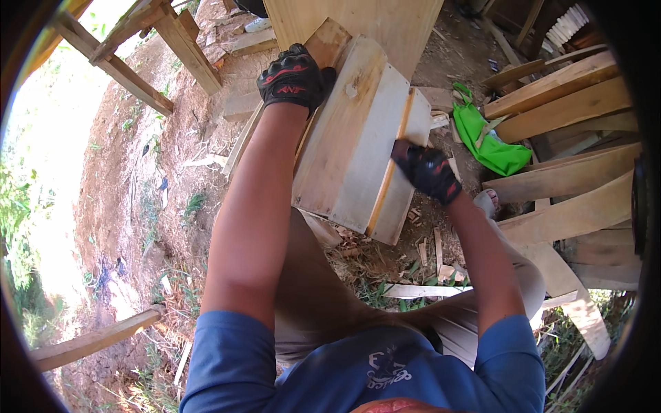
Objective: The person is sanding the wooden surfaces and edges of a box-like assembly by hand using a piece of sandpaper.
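A wooden panel of joined boards [348,131], part brown and part pale, lies tilted in front of my knees. My left hand [292,79], in a black glove with red marks, is closed round the panel's far left edge, beside a darker brown board end [328,43]. Along the right side of the panel runs an orange-yellow strip [390,162] next to a pale outer board. My right hand [428,171], also gloved, presses on that side with its fingers bent together. It is slightly blurred, and whatever may be under its fingers is hidden.
A large plywood sheet [358,17] stands beyond the panel. Right of my right hand lies a bright green bag [489,138], with stacked planks [564,110] behind it. A timber frame [138,55] stands at the far left. Wood scraps [427,290] litter the dirt near my legs.
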A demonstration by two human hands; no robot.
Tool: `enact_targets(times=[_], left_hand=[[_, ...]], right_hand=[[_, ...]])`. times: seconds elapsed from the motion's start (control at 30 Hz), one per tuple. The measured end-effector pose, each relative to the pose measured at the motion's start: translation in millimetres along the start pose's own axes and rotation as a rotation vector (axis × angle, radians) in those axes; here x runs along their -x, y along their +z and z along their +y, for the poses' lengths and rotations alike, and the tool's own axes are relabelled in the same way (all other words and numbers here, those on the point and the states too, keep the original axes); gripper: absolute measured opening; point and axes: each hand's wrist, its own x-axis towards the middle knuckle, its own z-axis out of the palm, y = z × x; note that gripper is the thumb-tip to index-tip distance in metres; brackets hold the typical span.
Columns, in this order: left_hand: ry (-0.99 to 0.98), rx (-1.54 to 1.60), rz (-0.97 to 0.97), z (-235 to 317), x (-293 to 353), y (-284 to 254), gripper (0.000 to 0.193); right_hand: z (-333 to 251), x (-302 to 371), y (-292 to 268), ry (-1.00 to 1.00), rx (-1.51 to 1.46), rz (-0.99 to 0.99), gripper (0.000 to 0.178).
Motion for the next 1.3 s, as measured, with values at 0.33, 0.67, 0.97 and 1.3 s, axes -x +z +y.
enact_targets(times=[0.33,0.67,0.97,1.3], left_hand=[[-0.02,-0.001,0.031,-6,-1,2,0.08],[-0.091,0.018,0.005,1,-6,-1,0.082],[-0.079,-0.063,0.069,2,-11,6,0.079],[-0.003,-0.077,-0.04,0,-11,-2,0.094]], right_hand=[[97,-83,15,0.232,0.158,-0.05,0.022],[34,-46,14,0.154,0.05,0.069,0.02],[-107,31,-18,-0.039,-0.06,0.037,0.024],[-108,50,-33,-0.219,0.063,-0.023,0.03]])
